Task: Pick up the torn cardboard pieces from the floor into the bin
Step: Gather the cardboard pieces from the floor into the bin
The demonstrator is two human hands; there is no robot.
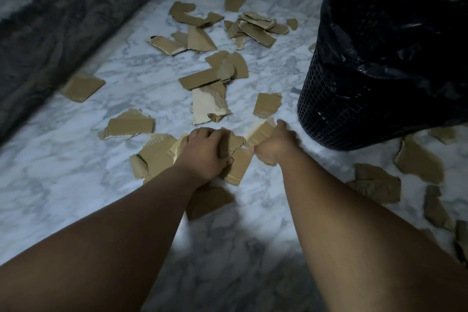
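At centre frame the left hand [206, 153] curls round a wad of torn brown cardboard pieces [234, 144], while the right hand [272, 148], fingers blurred and hidden, grips a pale cardboard strip [260, 132] above the marble floor [76, 172]. More scraps [215, 76] litter the floor, some cut off at lower right, one half hidden under the left forearm [126, 223]. The black mesh bin [336, 109], cropped at upper right, stands near the right hand.

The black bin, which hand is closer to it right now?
Right. The right hand holds a cardboard strip just left of the bin; the left hand grips pieces farther left.
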